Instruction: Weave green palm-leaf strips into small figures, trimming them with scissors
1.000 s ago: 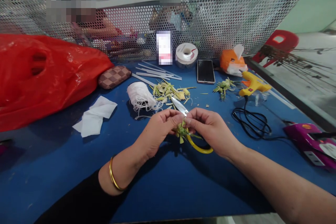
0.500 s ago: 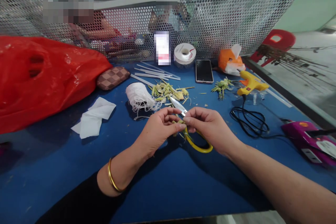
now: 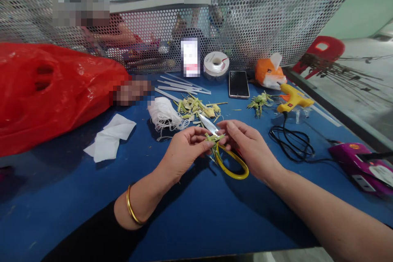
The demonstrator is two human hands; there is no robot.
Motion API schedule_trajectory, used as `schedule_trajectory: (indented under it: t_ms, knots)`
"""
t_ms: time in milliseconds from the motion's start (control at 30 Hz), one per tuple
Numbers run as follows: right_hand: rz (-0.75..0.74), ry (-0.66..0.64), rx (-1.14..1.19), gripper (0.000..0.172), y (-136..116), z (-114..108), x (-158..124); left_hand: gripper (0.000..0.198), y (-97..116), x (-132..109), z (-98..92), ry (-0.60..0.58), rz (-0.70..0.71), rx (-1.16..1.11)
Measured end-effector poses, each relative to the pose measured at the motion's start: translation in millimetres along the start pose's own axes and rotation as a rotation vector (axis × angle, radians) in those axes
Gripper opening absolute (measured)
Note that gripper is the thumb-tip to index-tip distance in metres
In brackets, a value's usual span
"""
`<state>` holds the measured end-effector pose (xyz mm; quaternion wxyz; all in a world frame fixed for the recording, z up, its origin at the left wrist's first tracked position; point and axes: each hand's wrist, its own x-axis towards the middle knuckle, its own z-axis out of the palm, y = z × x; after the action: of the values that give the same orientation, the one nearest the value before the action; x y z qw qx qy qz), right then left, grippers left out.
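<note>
My left hand [image 3: 188, 145] is closed, pinching a small piece of folded pale-green plant strips [image 3: 214, 138] between thumb and fingertips. Close by on the right is my right hand [image 3: 245, 141], its thumb raised away from the fingers. Its fingertips are curled near the strips' right end; whether they touch is hard to see. Beneath both hands, yellow-handled scissors [image 3: 232, 172] lie on the blue table [image 3: 196, 221], blades pointing away from me and partly covered. Just beyond the blades is a heap of green and yellow plant scraps [image 3: 196, 106].
A bundle of white string [image 3: 164, 112], a tissue [image 3: 112, 137] and a red plastic bag [image 3: 55, 98] are leftward. Behind stand white strips [image 3: 181, 86], a ribbon spool [image 3: 216, 63] and phone [image 3: 238, 84]. Rightward are a yellow glue gun [image 3: 293, 98], its cable and a purple power strip [image 3: 360, 168].
My right thumb has lifted off the plant strips and the right hand has opened slightly. More of the green piece shows in my left hand, which has stayed in place.
</note>
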<state>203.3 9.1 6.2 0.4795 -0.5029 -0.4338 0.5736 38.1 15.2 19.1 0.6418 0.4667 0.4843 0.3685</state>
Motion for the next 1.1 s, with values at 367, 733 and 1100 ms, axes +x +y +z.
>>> schedule_trajectory:
  t_ms: [367,733,1100]
  knots:
    - [-0.010,0.034,0.037,0.024,-2.3,0.1,-1.3,0.036,-2.8,1.7,-2.4,0.036,-0.037,-0.115]
    - [-0.013,0.049,0.048,0.025,-2.1,2.7,-3.6,0.018,-5.4,0.8,-0.2,0.180,0.008,-0.090]
    - [-0.142,0.008,-0.178,0.023,-1.4,3.6,-5.2,0.016,-0.6,0.8,-0.4,0.161,0.087,-0.069]
